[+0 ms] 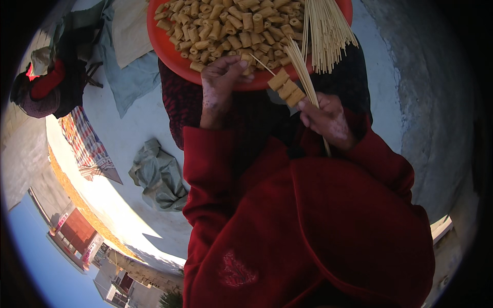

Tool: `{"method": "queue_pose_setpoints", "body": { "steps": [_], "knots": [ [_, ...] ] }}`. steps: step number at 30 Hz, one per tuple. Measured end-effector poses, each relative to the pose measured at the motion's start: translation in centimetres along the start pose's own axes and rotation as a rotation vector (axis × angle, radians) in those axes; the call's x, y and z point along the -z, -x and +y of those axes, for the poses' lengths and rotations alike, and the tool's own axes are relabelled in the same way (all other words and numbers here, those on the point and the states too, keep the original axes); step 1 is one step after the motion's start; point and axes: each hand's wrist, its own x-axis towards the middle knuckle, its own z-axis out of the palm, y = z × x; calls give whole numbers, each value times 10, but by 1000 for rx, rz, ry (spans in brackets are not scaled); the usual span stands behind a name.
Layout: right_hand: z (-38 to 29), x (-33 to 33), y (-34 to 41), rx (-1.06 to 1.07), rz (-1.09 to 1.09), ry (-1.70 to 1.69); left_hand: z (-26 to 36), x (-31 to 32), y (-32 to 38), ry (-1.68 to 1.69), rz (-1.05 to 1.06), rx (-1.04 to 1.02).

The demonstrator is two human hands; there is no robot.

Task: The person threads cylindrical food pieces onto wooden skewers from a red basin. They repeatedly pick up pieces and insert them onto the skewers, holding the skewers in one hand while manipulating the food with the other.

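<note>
My left hand [225,79] pinches a short brown tofu-skin-like roll [247,68] at the near rim of a red plastic basin [173,63]. In my right hand [327,117] is a thin wooden skewer [264,64] with three brown rolls [287,88] threaded side by side. Its bare tip points up and left, right by the roll in my left hand; whether it touches is unclear. The same right hand grips a bundle of bare skewers [302,71]. Many loose rolls [231,23] fill the basin, and a larger bundle of skewers [327,36] lies over its right side.
The basin sits over my knees. At the upper left another person [50,84] bends forward near a small stool [93,75]. A crumpled grey-green cloth [158,177] and flat sheets [129,73] lie on the concrete ground. A wall [427,115] rises on the right.
</note>
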Motion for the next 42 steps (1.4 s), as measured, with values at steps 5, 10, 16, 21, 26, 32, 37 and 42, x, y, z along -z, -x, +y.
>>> {"method": "queue_pose_setpoints", "body": {
  "steps": [5, 10, 16, 21, 26, 32, 37, 42],
  "knots": [
    [-2, -3, 1, -10, -17, -17, -15, -10, -1, 335, 92, -4],
    [4, -7, -2, -6, -30, -98, -16, -5, -3, 384, 102, -19],
    [9, -8, -6, -13, -58, -105, -18, -2, -3, 402, 73, -36],
    [9, -10, -6, 16, -42, -135, -16, -1, -2, 380, 40, -63],
    [3, -9, -4, -31, -52, -76, -18, 4, -2, 334, 13, -51],
    [8, -8, -3, -7, -33, -5, -20, -7, 6, 245, -61, 71],
    [4, -8, 1, -40, 20, 6, -18, -23, 15, 122, -115, 190],
    [-7, -6, 0, -116, -43, 11, -13, -17, 18, 162, -2, 141]
  ]
}}
